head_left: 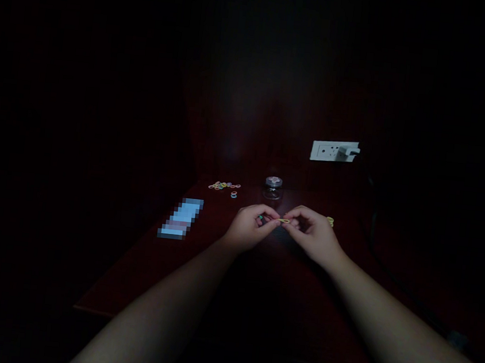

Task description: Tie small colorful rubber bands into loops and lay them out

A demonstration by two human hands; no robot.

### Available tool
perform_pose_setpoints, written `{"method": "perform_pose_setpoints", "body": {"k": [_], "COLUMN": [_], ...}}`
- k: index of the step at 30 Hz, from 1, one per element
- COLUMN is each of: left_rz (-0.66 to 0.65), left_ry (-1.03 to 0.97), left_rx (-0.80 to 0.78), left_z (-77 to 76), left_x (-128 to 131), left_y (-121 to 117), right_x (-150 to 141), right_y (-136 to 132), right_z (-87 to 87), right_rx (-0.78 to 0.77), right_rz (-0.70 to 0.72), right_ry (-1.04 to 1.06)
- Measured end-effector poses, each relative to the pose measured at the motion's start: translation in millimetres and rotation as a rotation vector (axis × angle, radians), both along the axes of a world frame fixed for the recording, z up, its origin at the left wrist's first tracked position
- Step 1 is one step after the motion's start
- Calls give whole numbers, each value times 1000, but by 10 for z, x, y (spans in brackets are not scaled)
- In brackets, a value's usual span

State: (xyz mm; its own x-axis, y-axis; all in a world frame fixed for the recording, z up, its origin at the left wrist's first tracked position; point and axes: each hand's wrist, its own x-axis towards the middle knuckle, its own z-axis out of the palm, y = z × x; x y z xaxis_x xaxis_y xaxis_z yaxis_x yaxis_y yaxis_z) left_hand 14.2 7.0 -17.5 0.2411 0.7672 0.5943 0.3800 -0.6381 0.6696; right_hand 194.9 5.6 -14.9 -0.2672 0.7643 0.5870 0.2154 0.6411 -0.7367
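Observation:
My left hand (250, 227) and my right hand (312, 233) meet above the table, fingertips pinching a small yellow hair tie (284, 220) stretched slightly between them. A bit of green (260, 217) shows by the left fingers; whether it is held I cannot tell. Behind the hands stands a small clear jar (273, 189) with its lid on. Several pastel hair ties (223, 186) lie in a loose pile at the back left, with a couple more (233, 194) just in front. Some yellow loops (329, 221) peek out beyond my right hand, partly hidden by it.
To the left on the dark red table (127, 285) lies a lit, pixelated flat panel (181, 218). On the back wall is a white socket plate (334, 151) with a plug (349, 152) in it. A dark cable (372, 230) runs down the right side. The surroundings are very dark.

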Motion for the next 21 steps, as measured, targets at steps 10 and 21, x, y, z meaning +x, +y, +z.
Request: {"method": "perform_pose_setpoints", "body": {"k": [10,21], "left_rz": [18,-92], "left_ry": [1,-53], "left_rx": [35,-118], "left_z": [19,0], "left_x": [5,35], "left_y": [-30,-46], "right_x": [11,43], "right_y": [-11,21], "right_z": [32,54], "right_rx": [31,-48], "right_rz": [-29,-108], "right_ry": [-18,81]}}
